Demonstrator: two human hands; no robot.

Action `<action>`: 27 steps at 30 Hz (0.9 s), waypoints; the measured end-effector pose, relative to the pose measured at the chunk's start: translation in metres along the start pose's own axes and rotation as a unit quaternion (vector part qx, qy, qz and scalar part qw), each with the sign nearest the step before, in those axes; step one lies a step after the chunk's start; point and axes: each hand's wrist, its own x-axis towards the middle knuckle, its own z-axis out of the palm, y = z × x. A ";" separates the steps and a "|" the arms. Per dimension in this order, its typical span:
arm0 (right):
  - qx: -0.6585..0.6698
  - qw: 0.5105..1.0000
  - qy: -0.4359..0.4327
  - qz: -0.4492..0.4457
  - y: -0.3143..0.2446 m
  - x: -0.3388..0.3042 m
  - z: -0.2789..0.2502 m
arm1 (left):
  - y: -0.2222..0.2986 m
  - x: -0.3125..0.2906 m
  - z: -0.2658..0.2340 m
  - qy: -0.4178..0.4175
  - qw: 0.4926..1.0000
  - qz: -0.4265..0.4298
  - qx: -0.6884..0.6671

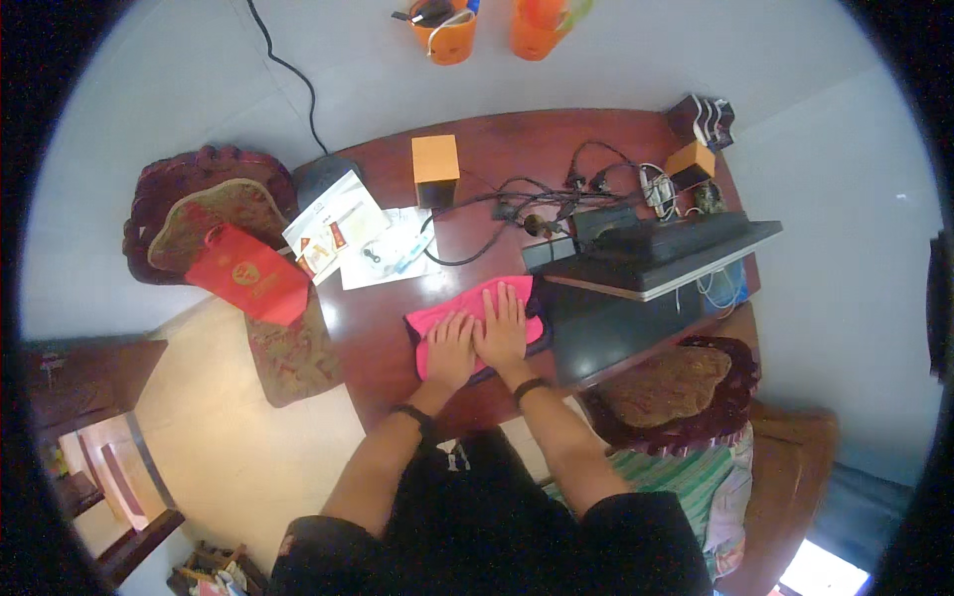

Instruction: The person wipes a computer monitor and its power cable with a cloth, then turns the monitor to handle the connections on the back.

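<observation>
The person's left hand and right hand both lie palm down on a bright pink piece of folded fabric with dark edging, which rests on a polished reddish-brown wooden table near the edge closest to the body. Each hand is open and flat, its fingers stretched forward and only slightly spread; neither grips the fabric, though the palms are hidden. The right hand reaches a little farther forward, its fingertips near the fabric's far edge, while the left sits just beside it, toward the middle. The thumbs come close together, and whether they touch cannot be told. A dark band circles the left wrist, and another dark band the right. Just right of the fabric is a glossy black flat panel, with a black-backed monitor above it. Beyond the hands, tangled black cables run across the table, and to the left lie overlapping white printed papers.
</observation>
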 end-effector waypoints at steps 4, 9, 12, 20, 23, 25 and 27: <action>-0.056 0.994 0.029 0.084 -0.013 -0.030 0.007 | -0.009 0.027 -0.028 -0.029 0.995 0.093 -0.023; -0.067 0.974 0.076 0.201 -0.058 -0.072 0.009 | -0.039 0.096 -0.050 -0.043 0.964 0.166 -0.201; -0.083 0.947 0.088 0.296 -0.071 -0.077 0.015 | -0.041 0.154 -0.051 0.035 0.961 0.231 -0.147; -0.091 0.940 0.057 0.323 -0.070 -0.076 0.018 | -0.034 0.250 -0.029 -0.026 0.959 0.281 0.003; -0.087 0.939 0.041 0.331 -0.071 -0.072 0.016 | -0.047 0.262 -0.018 -0.095 0.983 0.155 0.001; -0.085 0.933 0.040 0.346 -0.066 -0.079 0.017 | -0.028 0.271 -0.023 -0.161 0.976 0.142 0.020; -0.099 0.938 0.069 0.326 -0.063 -0.084 0.017 | -0.018 0.273 -0.034 -0.173 0.977 0.121 0.013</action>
